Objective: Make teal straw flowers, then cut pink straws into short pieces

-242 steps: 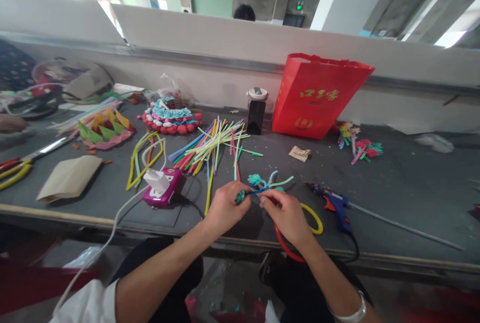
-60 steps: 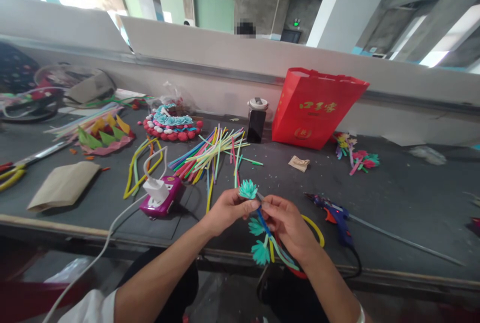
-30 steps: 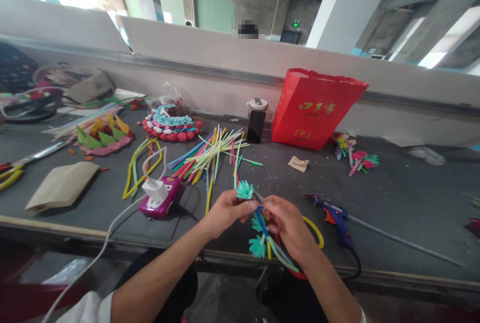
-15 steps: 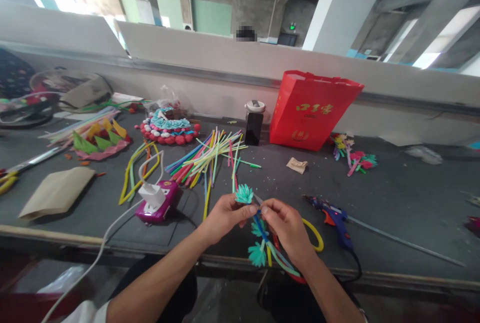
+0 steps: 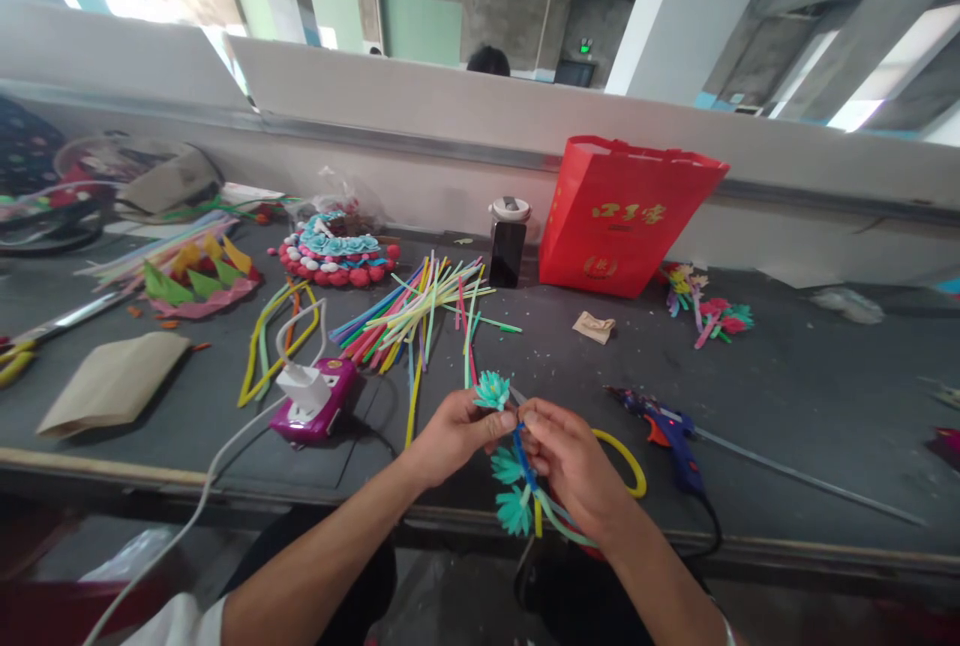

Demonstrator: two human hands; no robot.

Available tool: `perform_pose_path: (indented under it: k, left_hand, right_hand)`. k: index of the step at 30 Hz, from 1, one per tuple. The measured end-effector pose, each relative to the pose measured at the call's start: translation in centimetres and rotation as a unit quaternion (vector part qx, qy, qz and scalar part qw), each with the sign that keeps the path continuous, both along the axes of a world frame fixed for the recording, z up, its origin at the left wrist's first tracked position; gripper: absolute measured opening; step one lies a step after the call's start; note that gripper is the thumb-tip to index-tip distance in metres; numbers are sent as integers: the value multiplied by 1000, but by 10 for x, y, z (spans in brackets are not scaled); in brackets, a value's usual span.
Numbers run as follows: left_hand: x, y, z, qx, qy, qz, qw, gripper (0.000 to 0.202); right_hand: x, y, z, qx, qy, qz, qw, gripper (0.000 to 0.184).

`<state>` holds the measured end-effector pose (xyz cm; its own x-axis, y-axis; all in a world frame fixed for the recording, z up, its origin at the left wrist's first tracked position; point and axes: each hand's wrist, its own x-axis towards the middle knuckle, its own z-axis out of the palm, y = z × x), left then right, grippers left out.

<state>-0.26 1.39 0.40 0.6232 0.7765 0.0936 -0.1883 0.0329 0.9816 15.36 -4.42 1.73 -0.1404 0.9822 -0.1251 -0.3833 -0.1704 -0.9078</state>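
Note:
My left hand [image 5: 454, 438] is closed, pinching the stem just under a teal flower [image 5: 493, 390] of fuzzy pipe cleaner. Its fingertips nearly meet those of my right hand [image 5: 576, 466], which is closed on a blue pipe-cleaner stem [image 5: 524, 456]. Two more teal flowers [image 5: 514, 510] hang below, with pale green stems [image 5: 562, 524] curving under the right hand. A pointed grey blade [image 5: 517, 395] sticks up between the hands. Behind the right hand a yellow loop [image 5: 628, 461] shows, possibly a scissors handle; the palm hides the rest.
A glue gun [image 5: 671, 436] lies right of my hands, a purple power socket [image 5: 319, 404] left. Beyond are loose pipe cleaners [image 5: 420, 311], a dark bottle [image 5: 508, 251], a red bag [image 5: 630, 221] and finished flowers [image 5: 716, 318]. Yellow-handled scissors [image 5: 52, 328] lie far left.
Both hands keep their hold with only a slight shift. The lower flowers have swung a little, and the red part beneath my right hand is more hidden.

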Motion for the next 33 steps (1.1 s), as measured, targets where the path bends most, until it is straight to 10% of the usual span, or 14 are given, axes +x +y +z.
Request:
perform_pose_path:
  k: [8,22,33]
  left_hand:
    - [0,0,-5,-22,11,33,999,31]
    - [-1,2,-4,-23,23,56,998,33]
    - [0,-1,-2,-30,23,48,998,35]
  right_hand:
    - [7,2,0,89,-218,-81,969,25]
    - [9,0,0,429,-574,-210,665,11]
    - [8,-2,6,439,-611,-207,625,12]
